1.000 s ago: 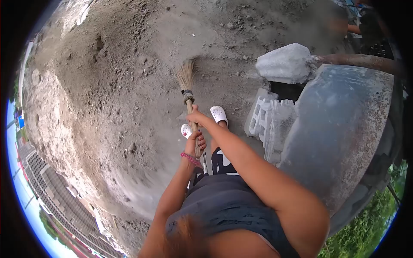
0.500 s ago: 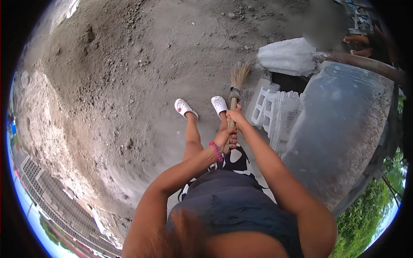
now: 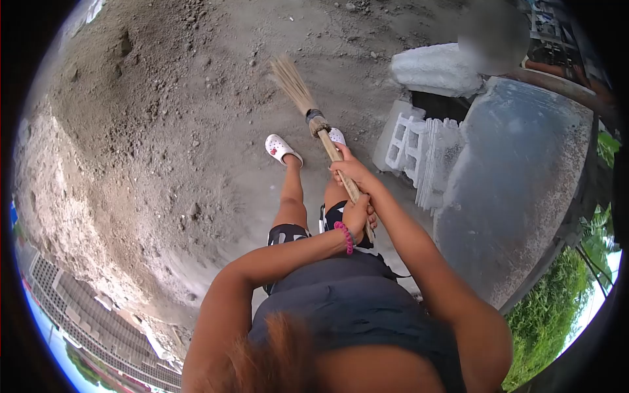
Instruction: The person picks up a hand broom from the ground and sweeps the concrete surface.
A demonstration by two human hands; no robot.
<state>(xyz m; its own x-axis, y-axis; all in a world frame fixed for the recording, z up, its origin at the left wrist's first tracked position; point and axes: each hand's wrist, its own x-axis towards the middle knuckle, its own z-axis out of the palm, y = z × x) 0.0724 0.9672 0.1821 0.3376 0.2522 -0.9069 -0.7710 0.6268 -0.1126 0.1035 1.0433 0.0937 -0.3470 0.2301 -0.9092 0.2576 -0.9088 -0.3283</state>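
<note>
A broom [image 3: 316, 122] with pale straw bristles, a dark binding and a wooden handle slants up and left in the head view. My left hand [image 3: 357, 217], below a pink beaded bracelet, is wrapped round the lower end of the handle. Higher on the same handle, my right hand [image 3: 352, 169] closes round the wood. The bristles fan out over the sandy ground [image 3: 242, 105], just beyond my feet. The handle crosses in front of one white clog [image 3: 336, 135] and partly hides it; the other clog [image 3: 283, 149] shows fully.
A mound of loose earth and stones [image 3: 131, 118] rises at the left. To my right are hollow concrete blocks [image 3: 407, 145], a large rusty metal sheet [image 3: 511, 190] and a whitish block [image 3: 436, 70]. Green plants [image 3: 557, 314] grow behind the sheet.
The broom's bristles have swung left, away from the concrete blocks, and the handle tilts from near upright to slanting. Both hands keep their hold; the left has shifted slightly right.
</note>
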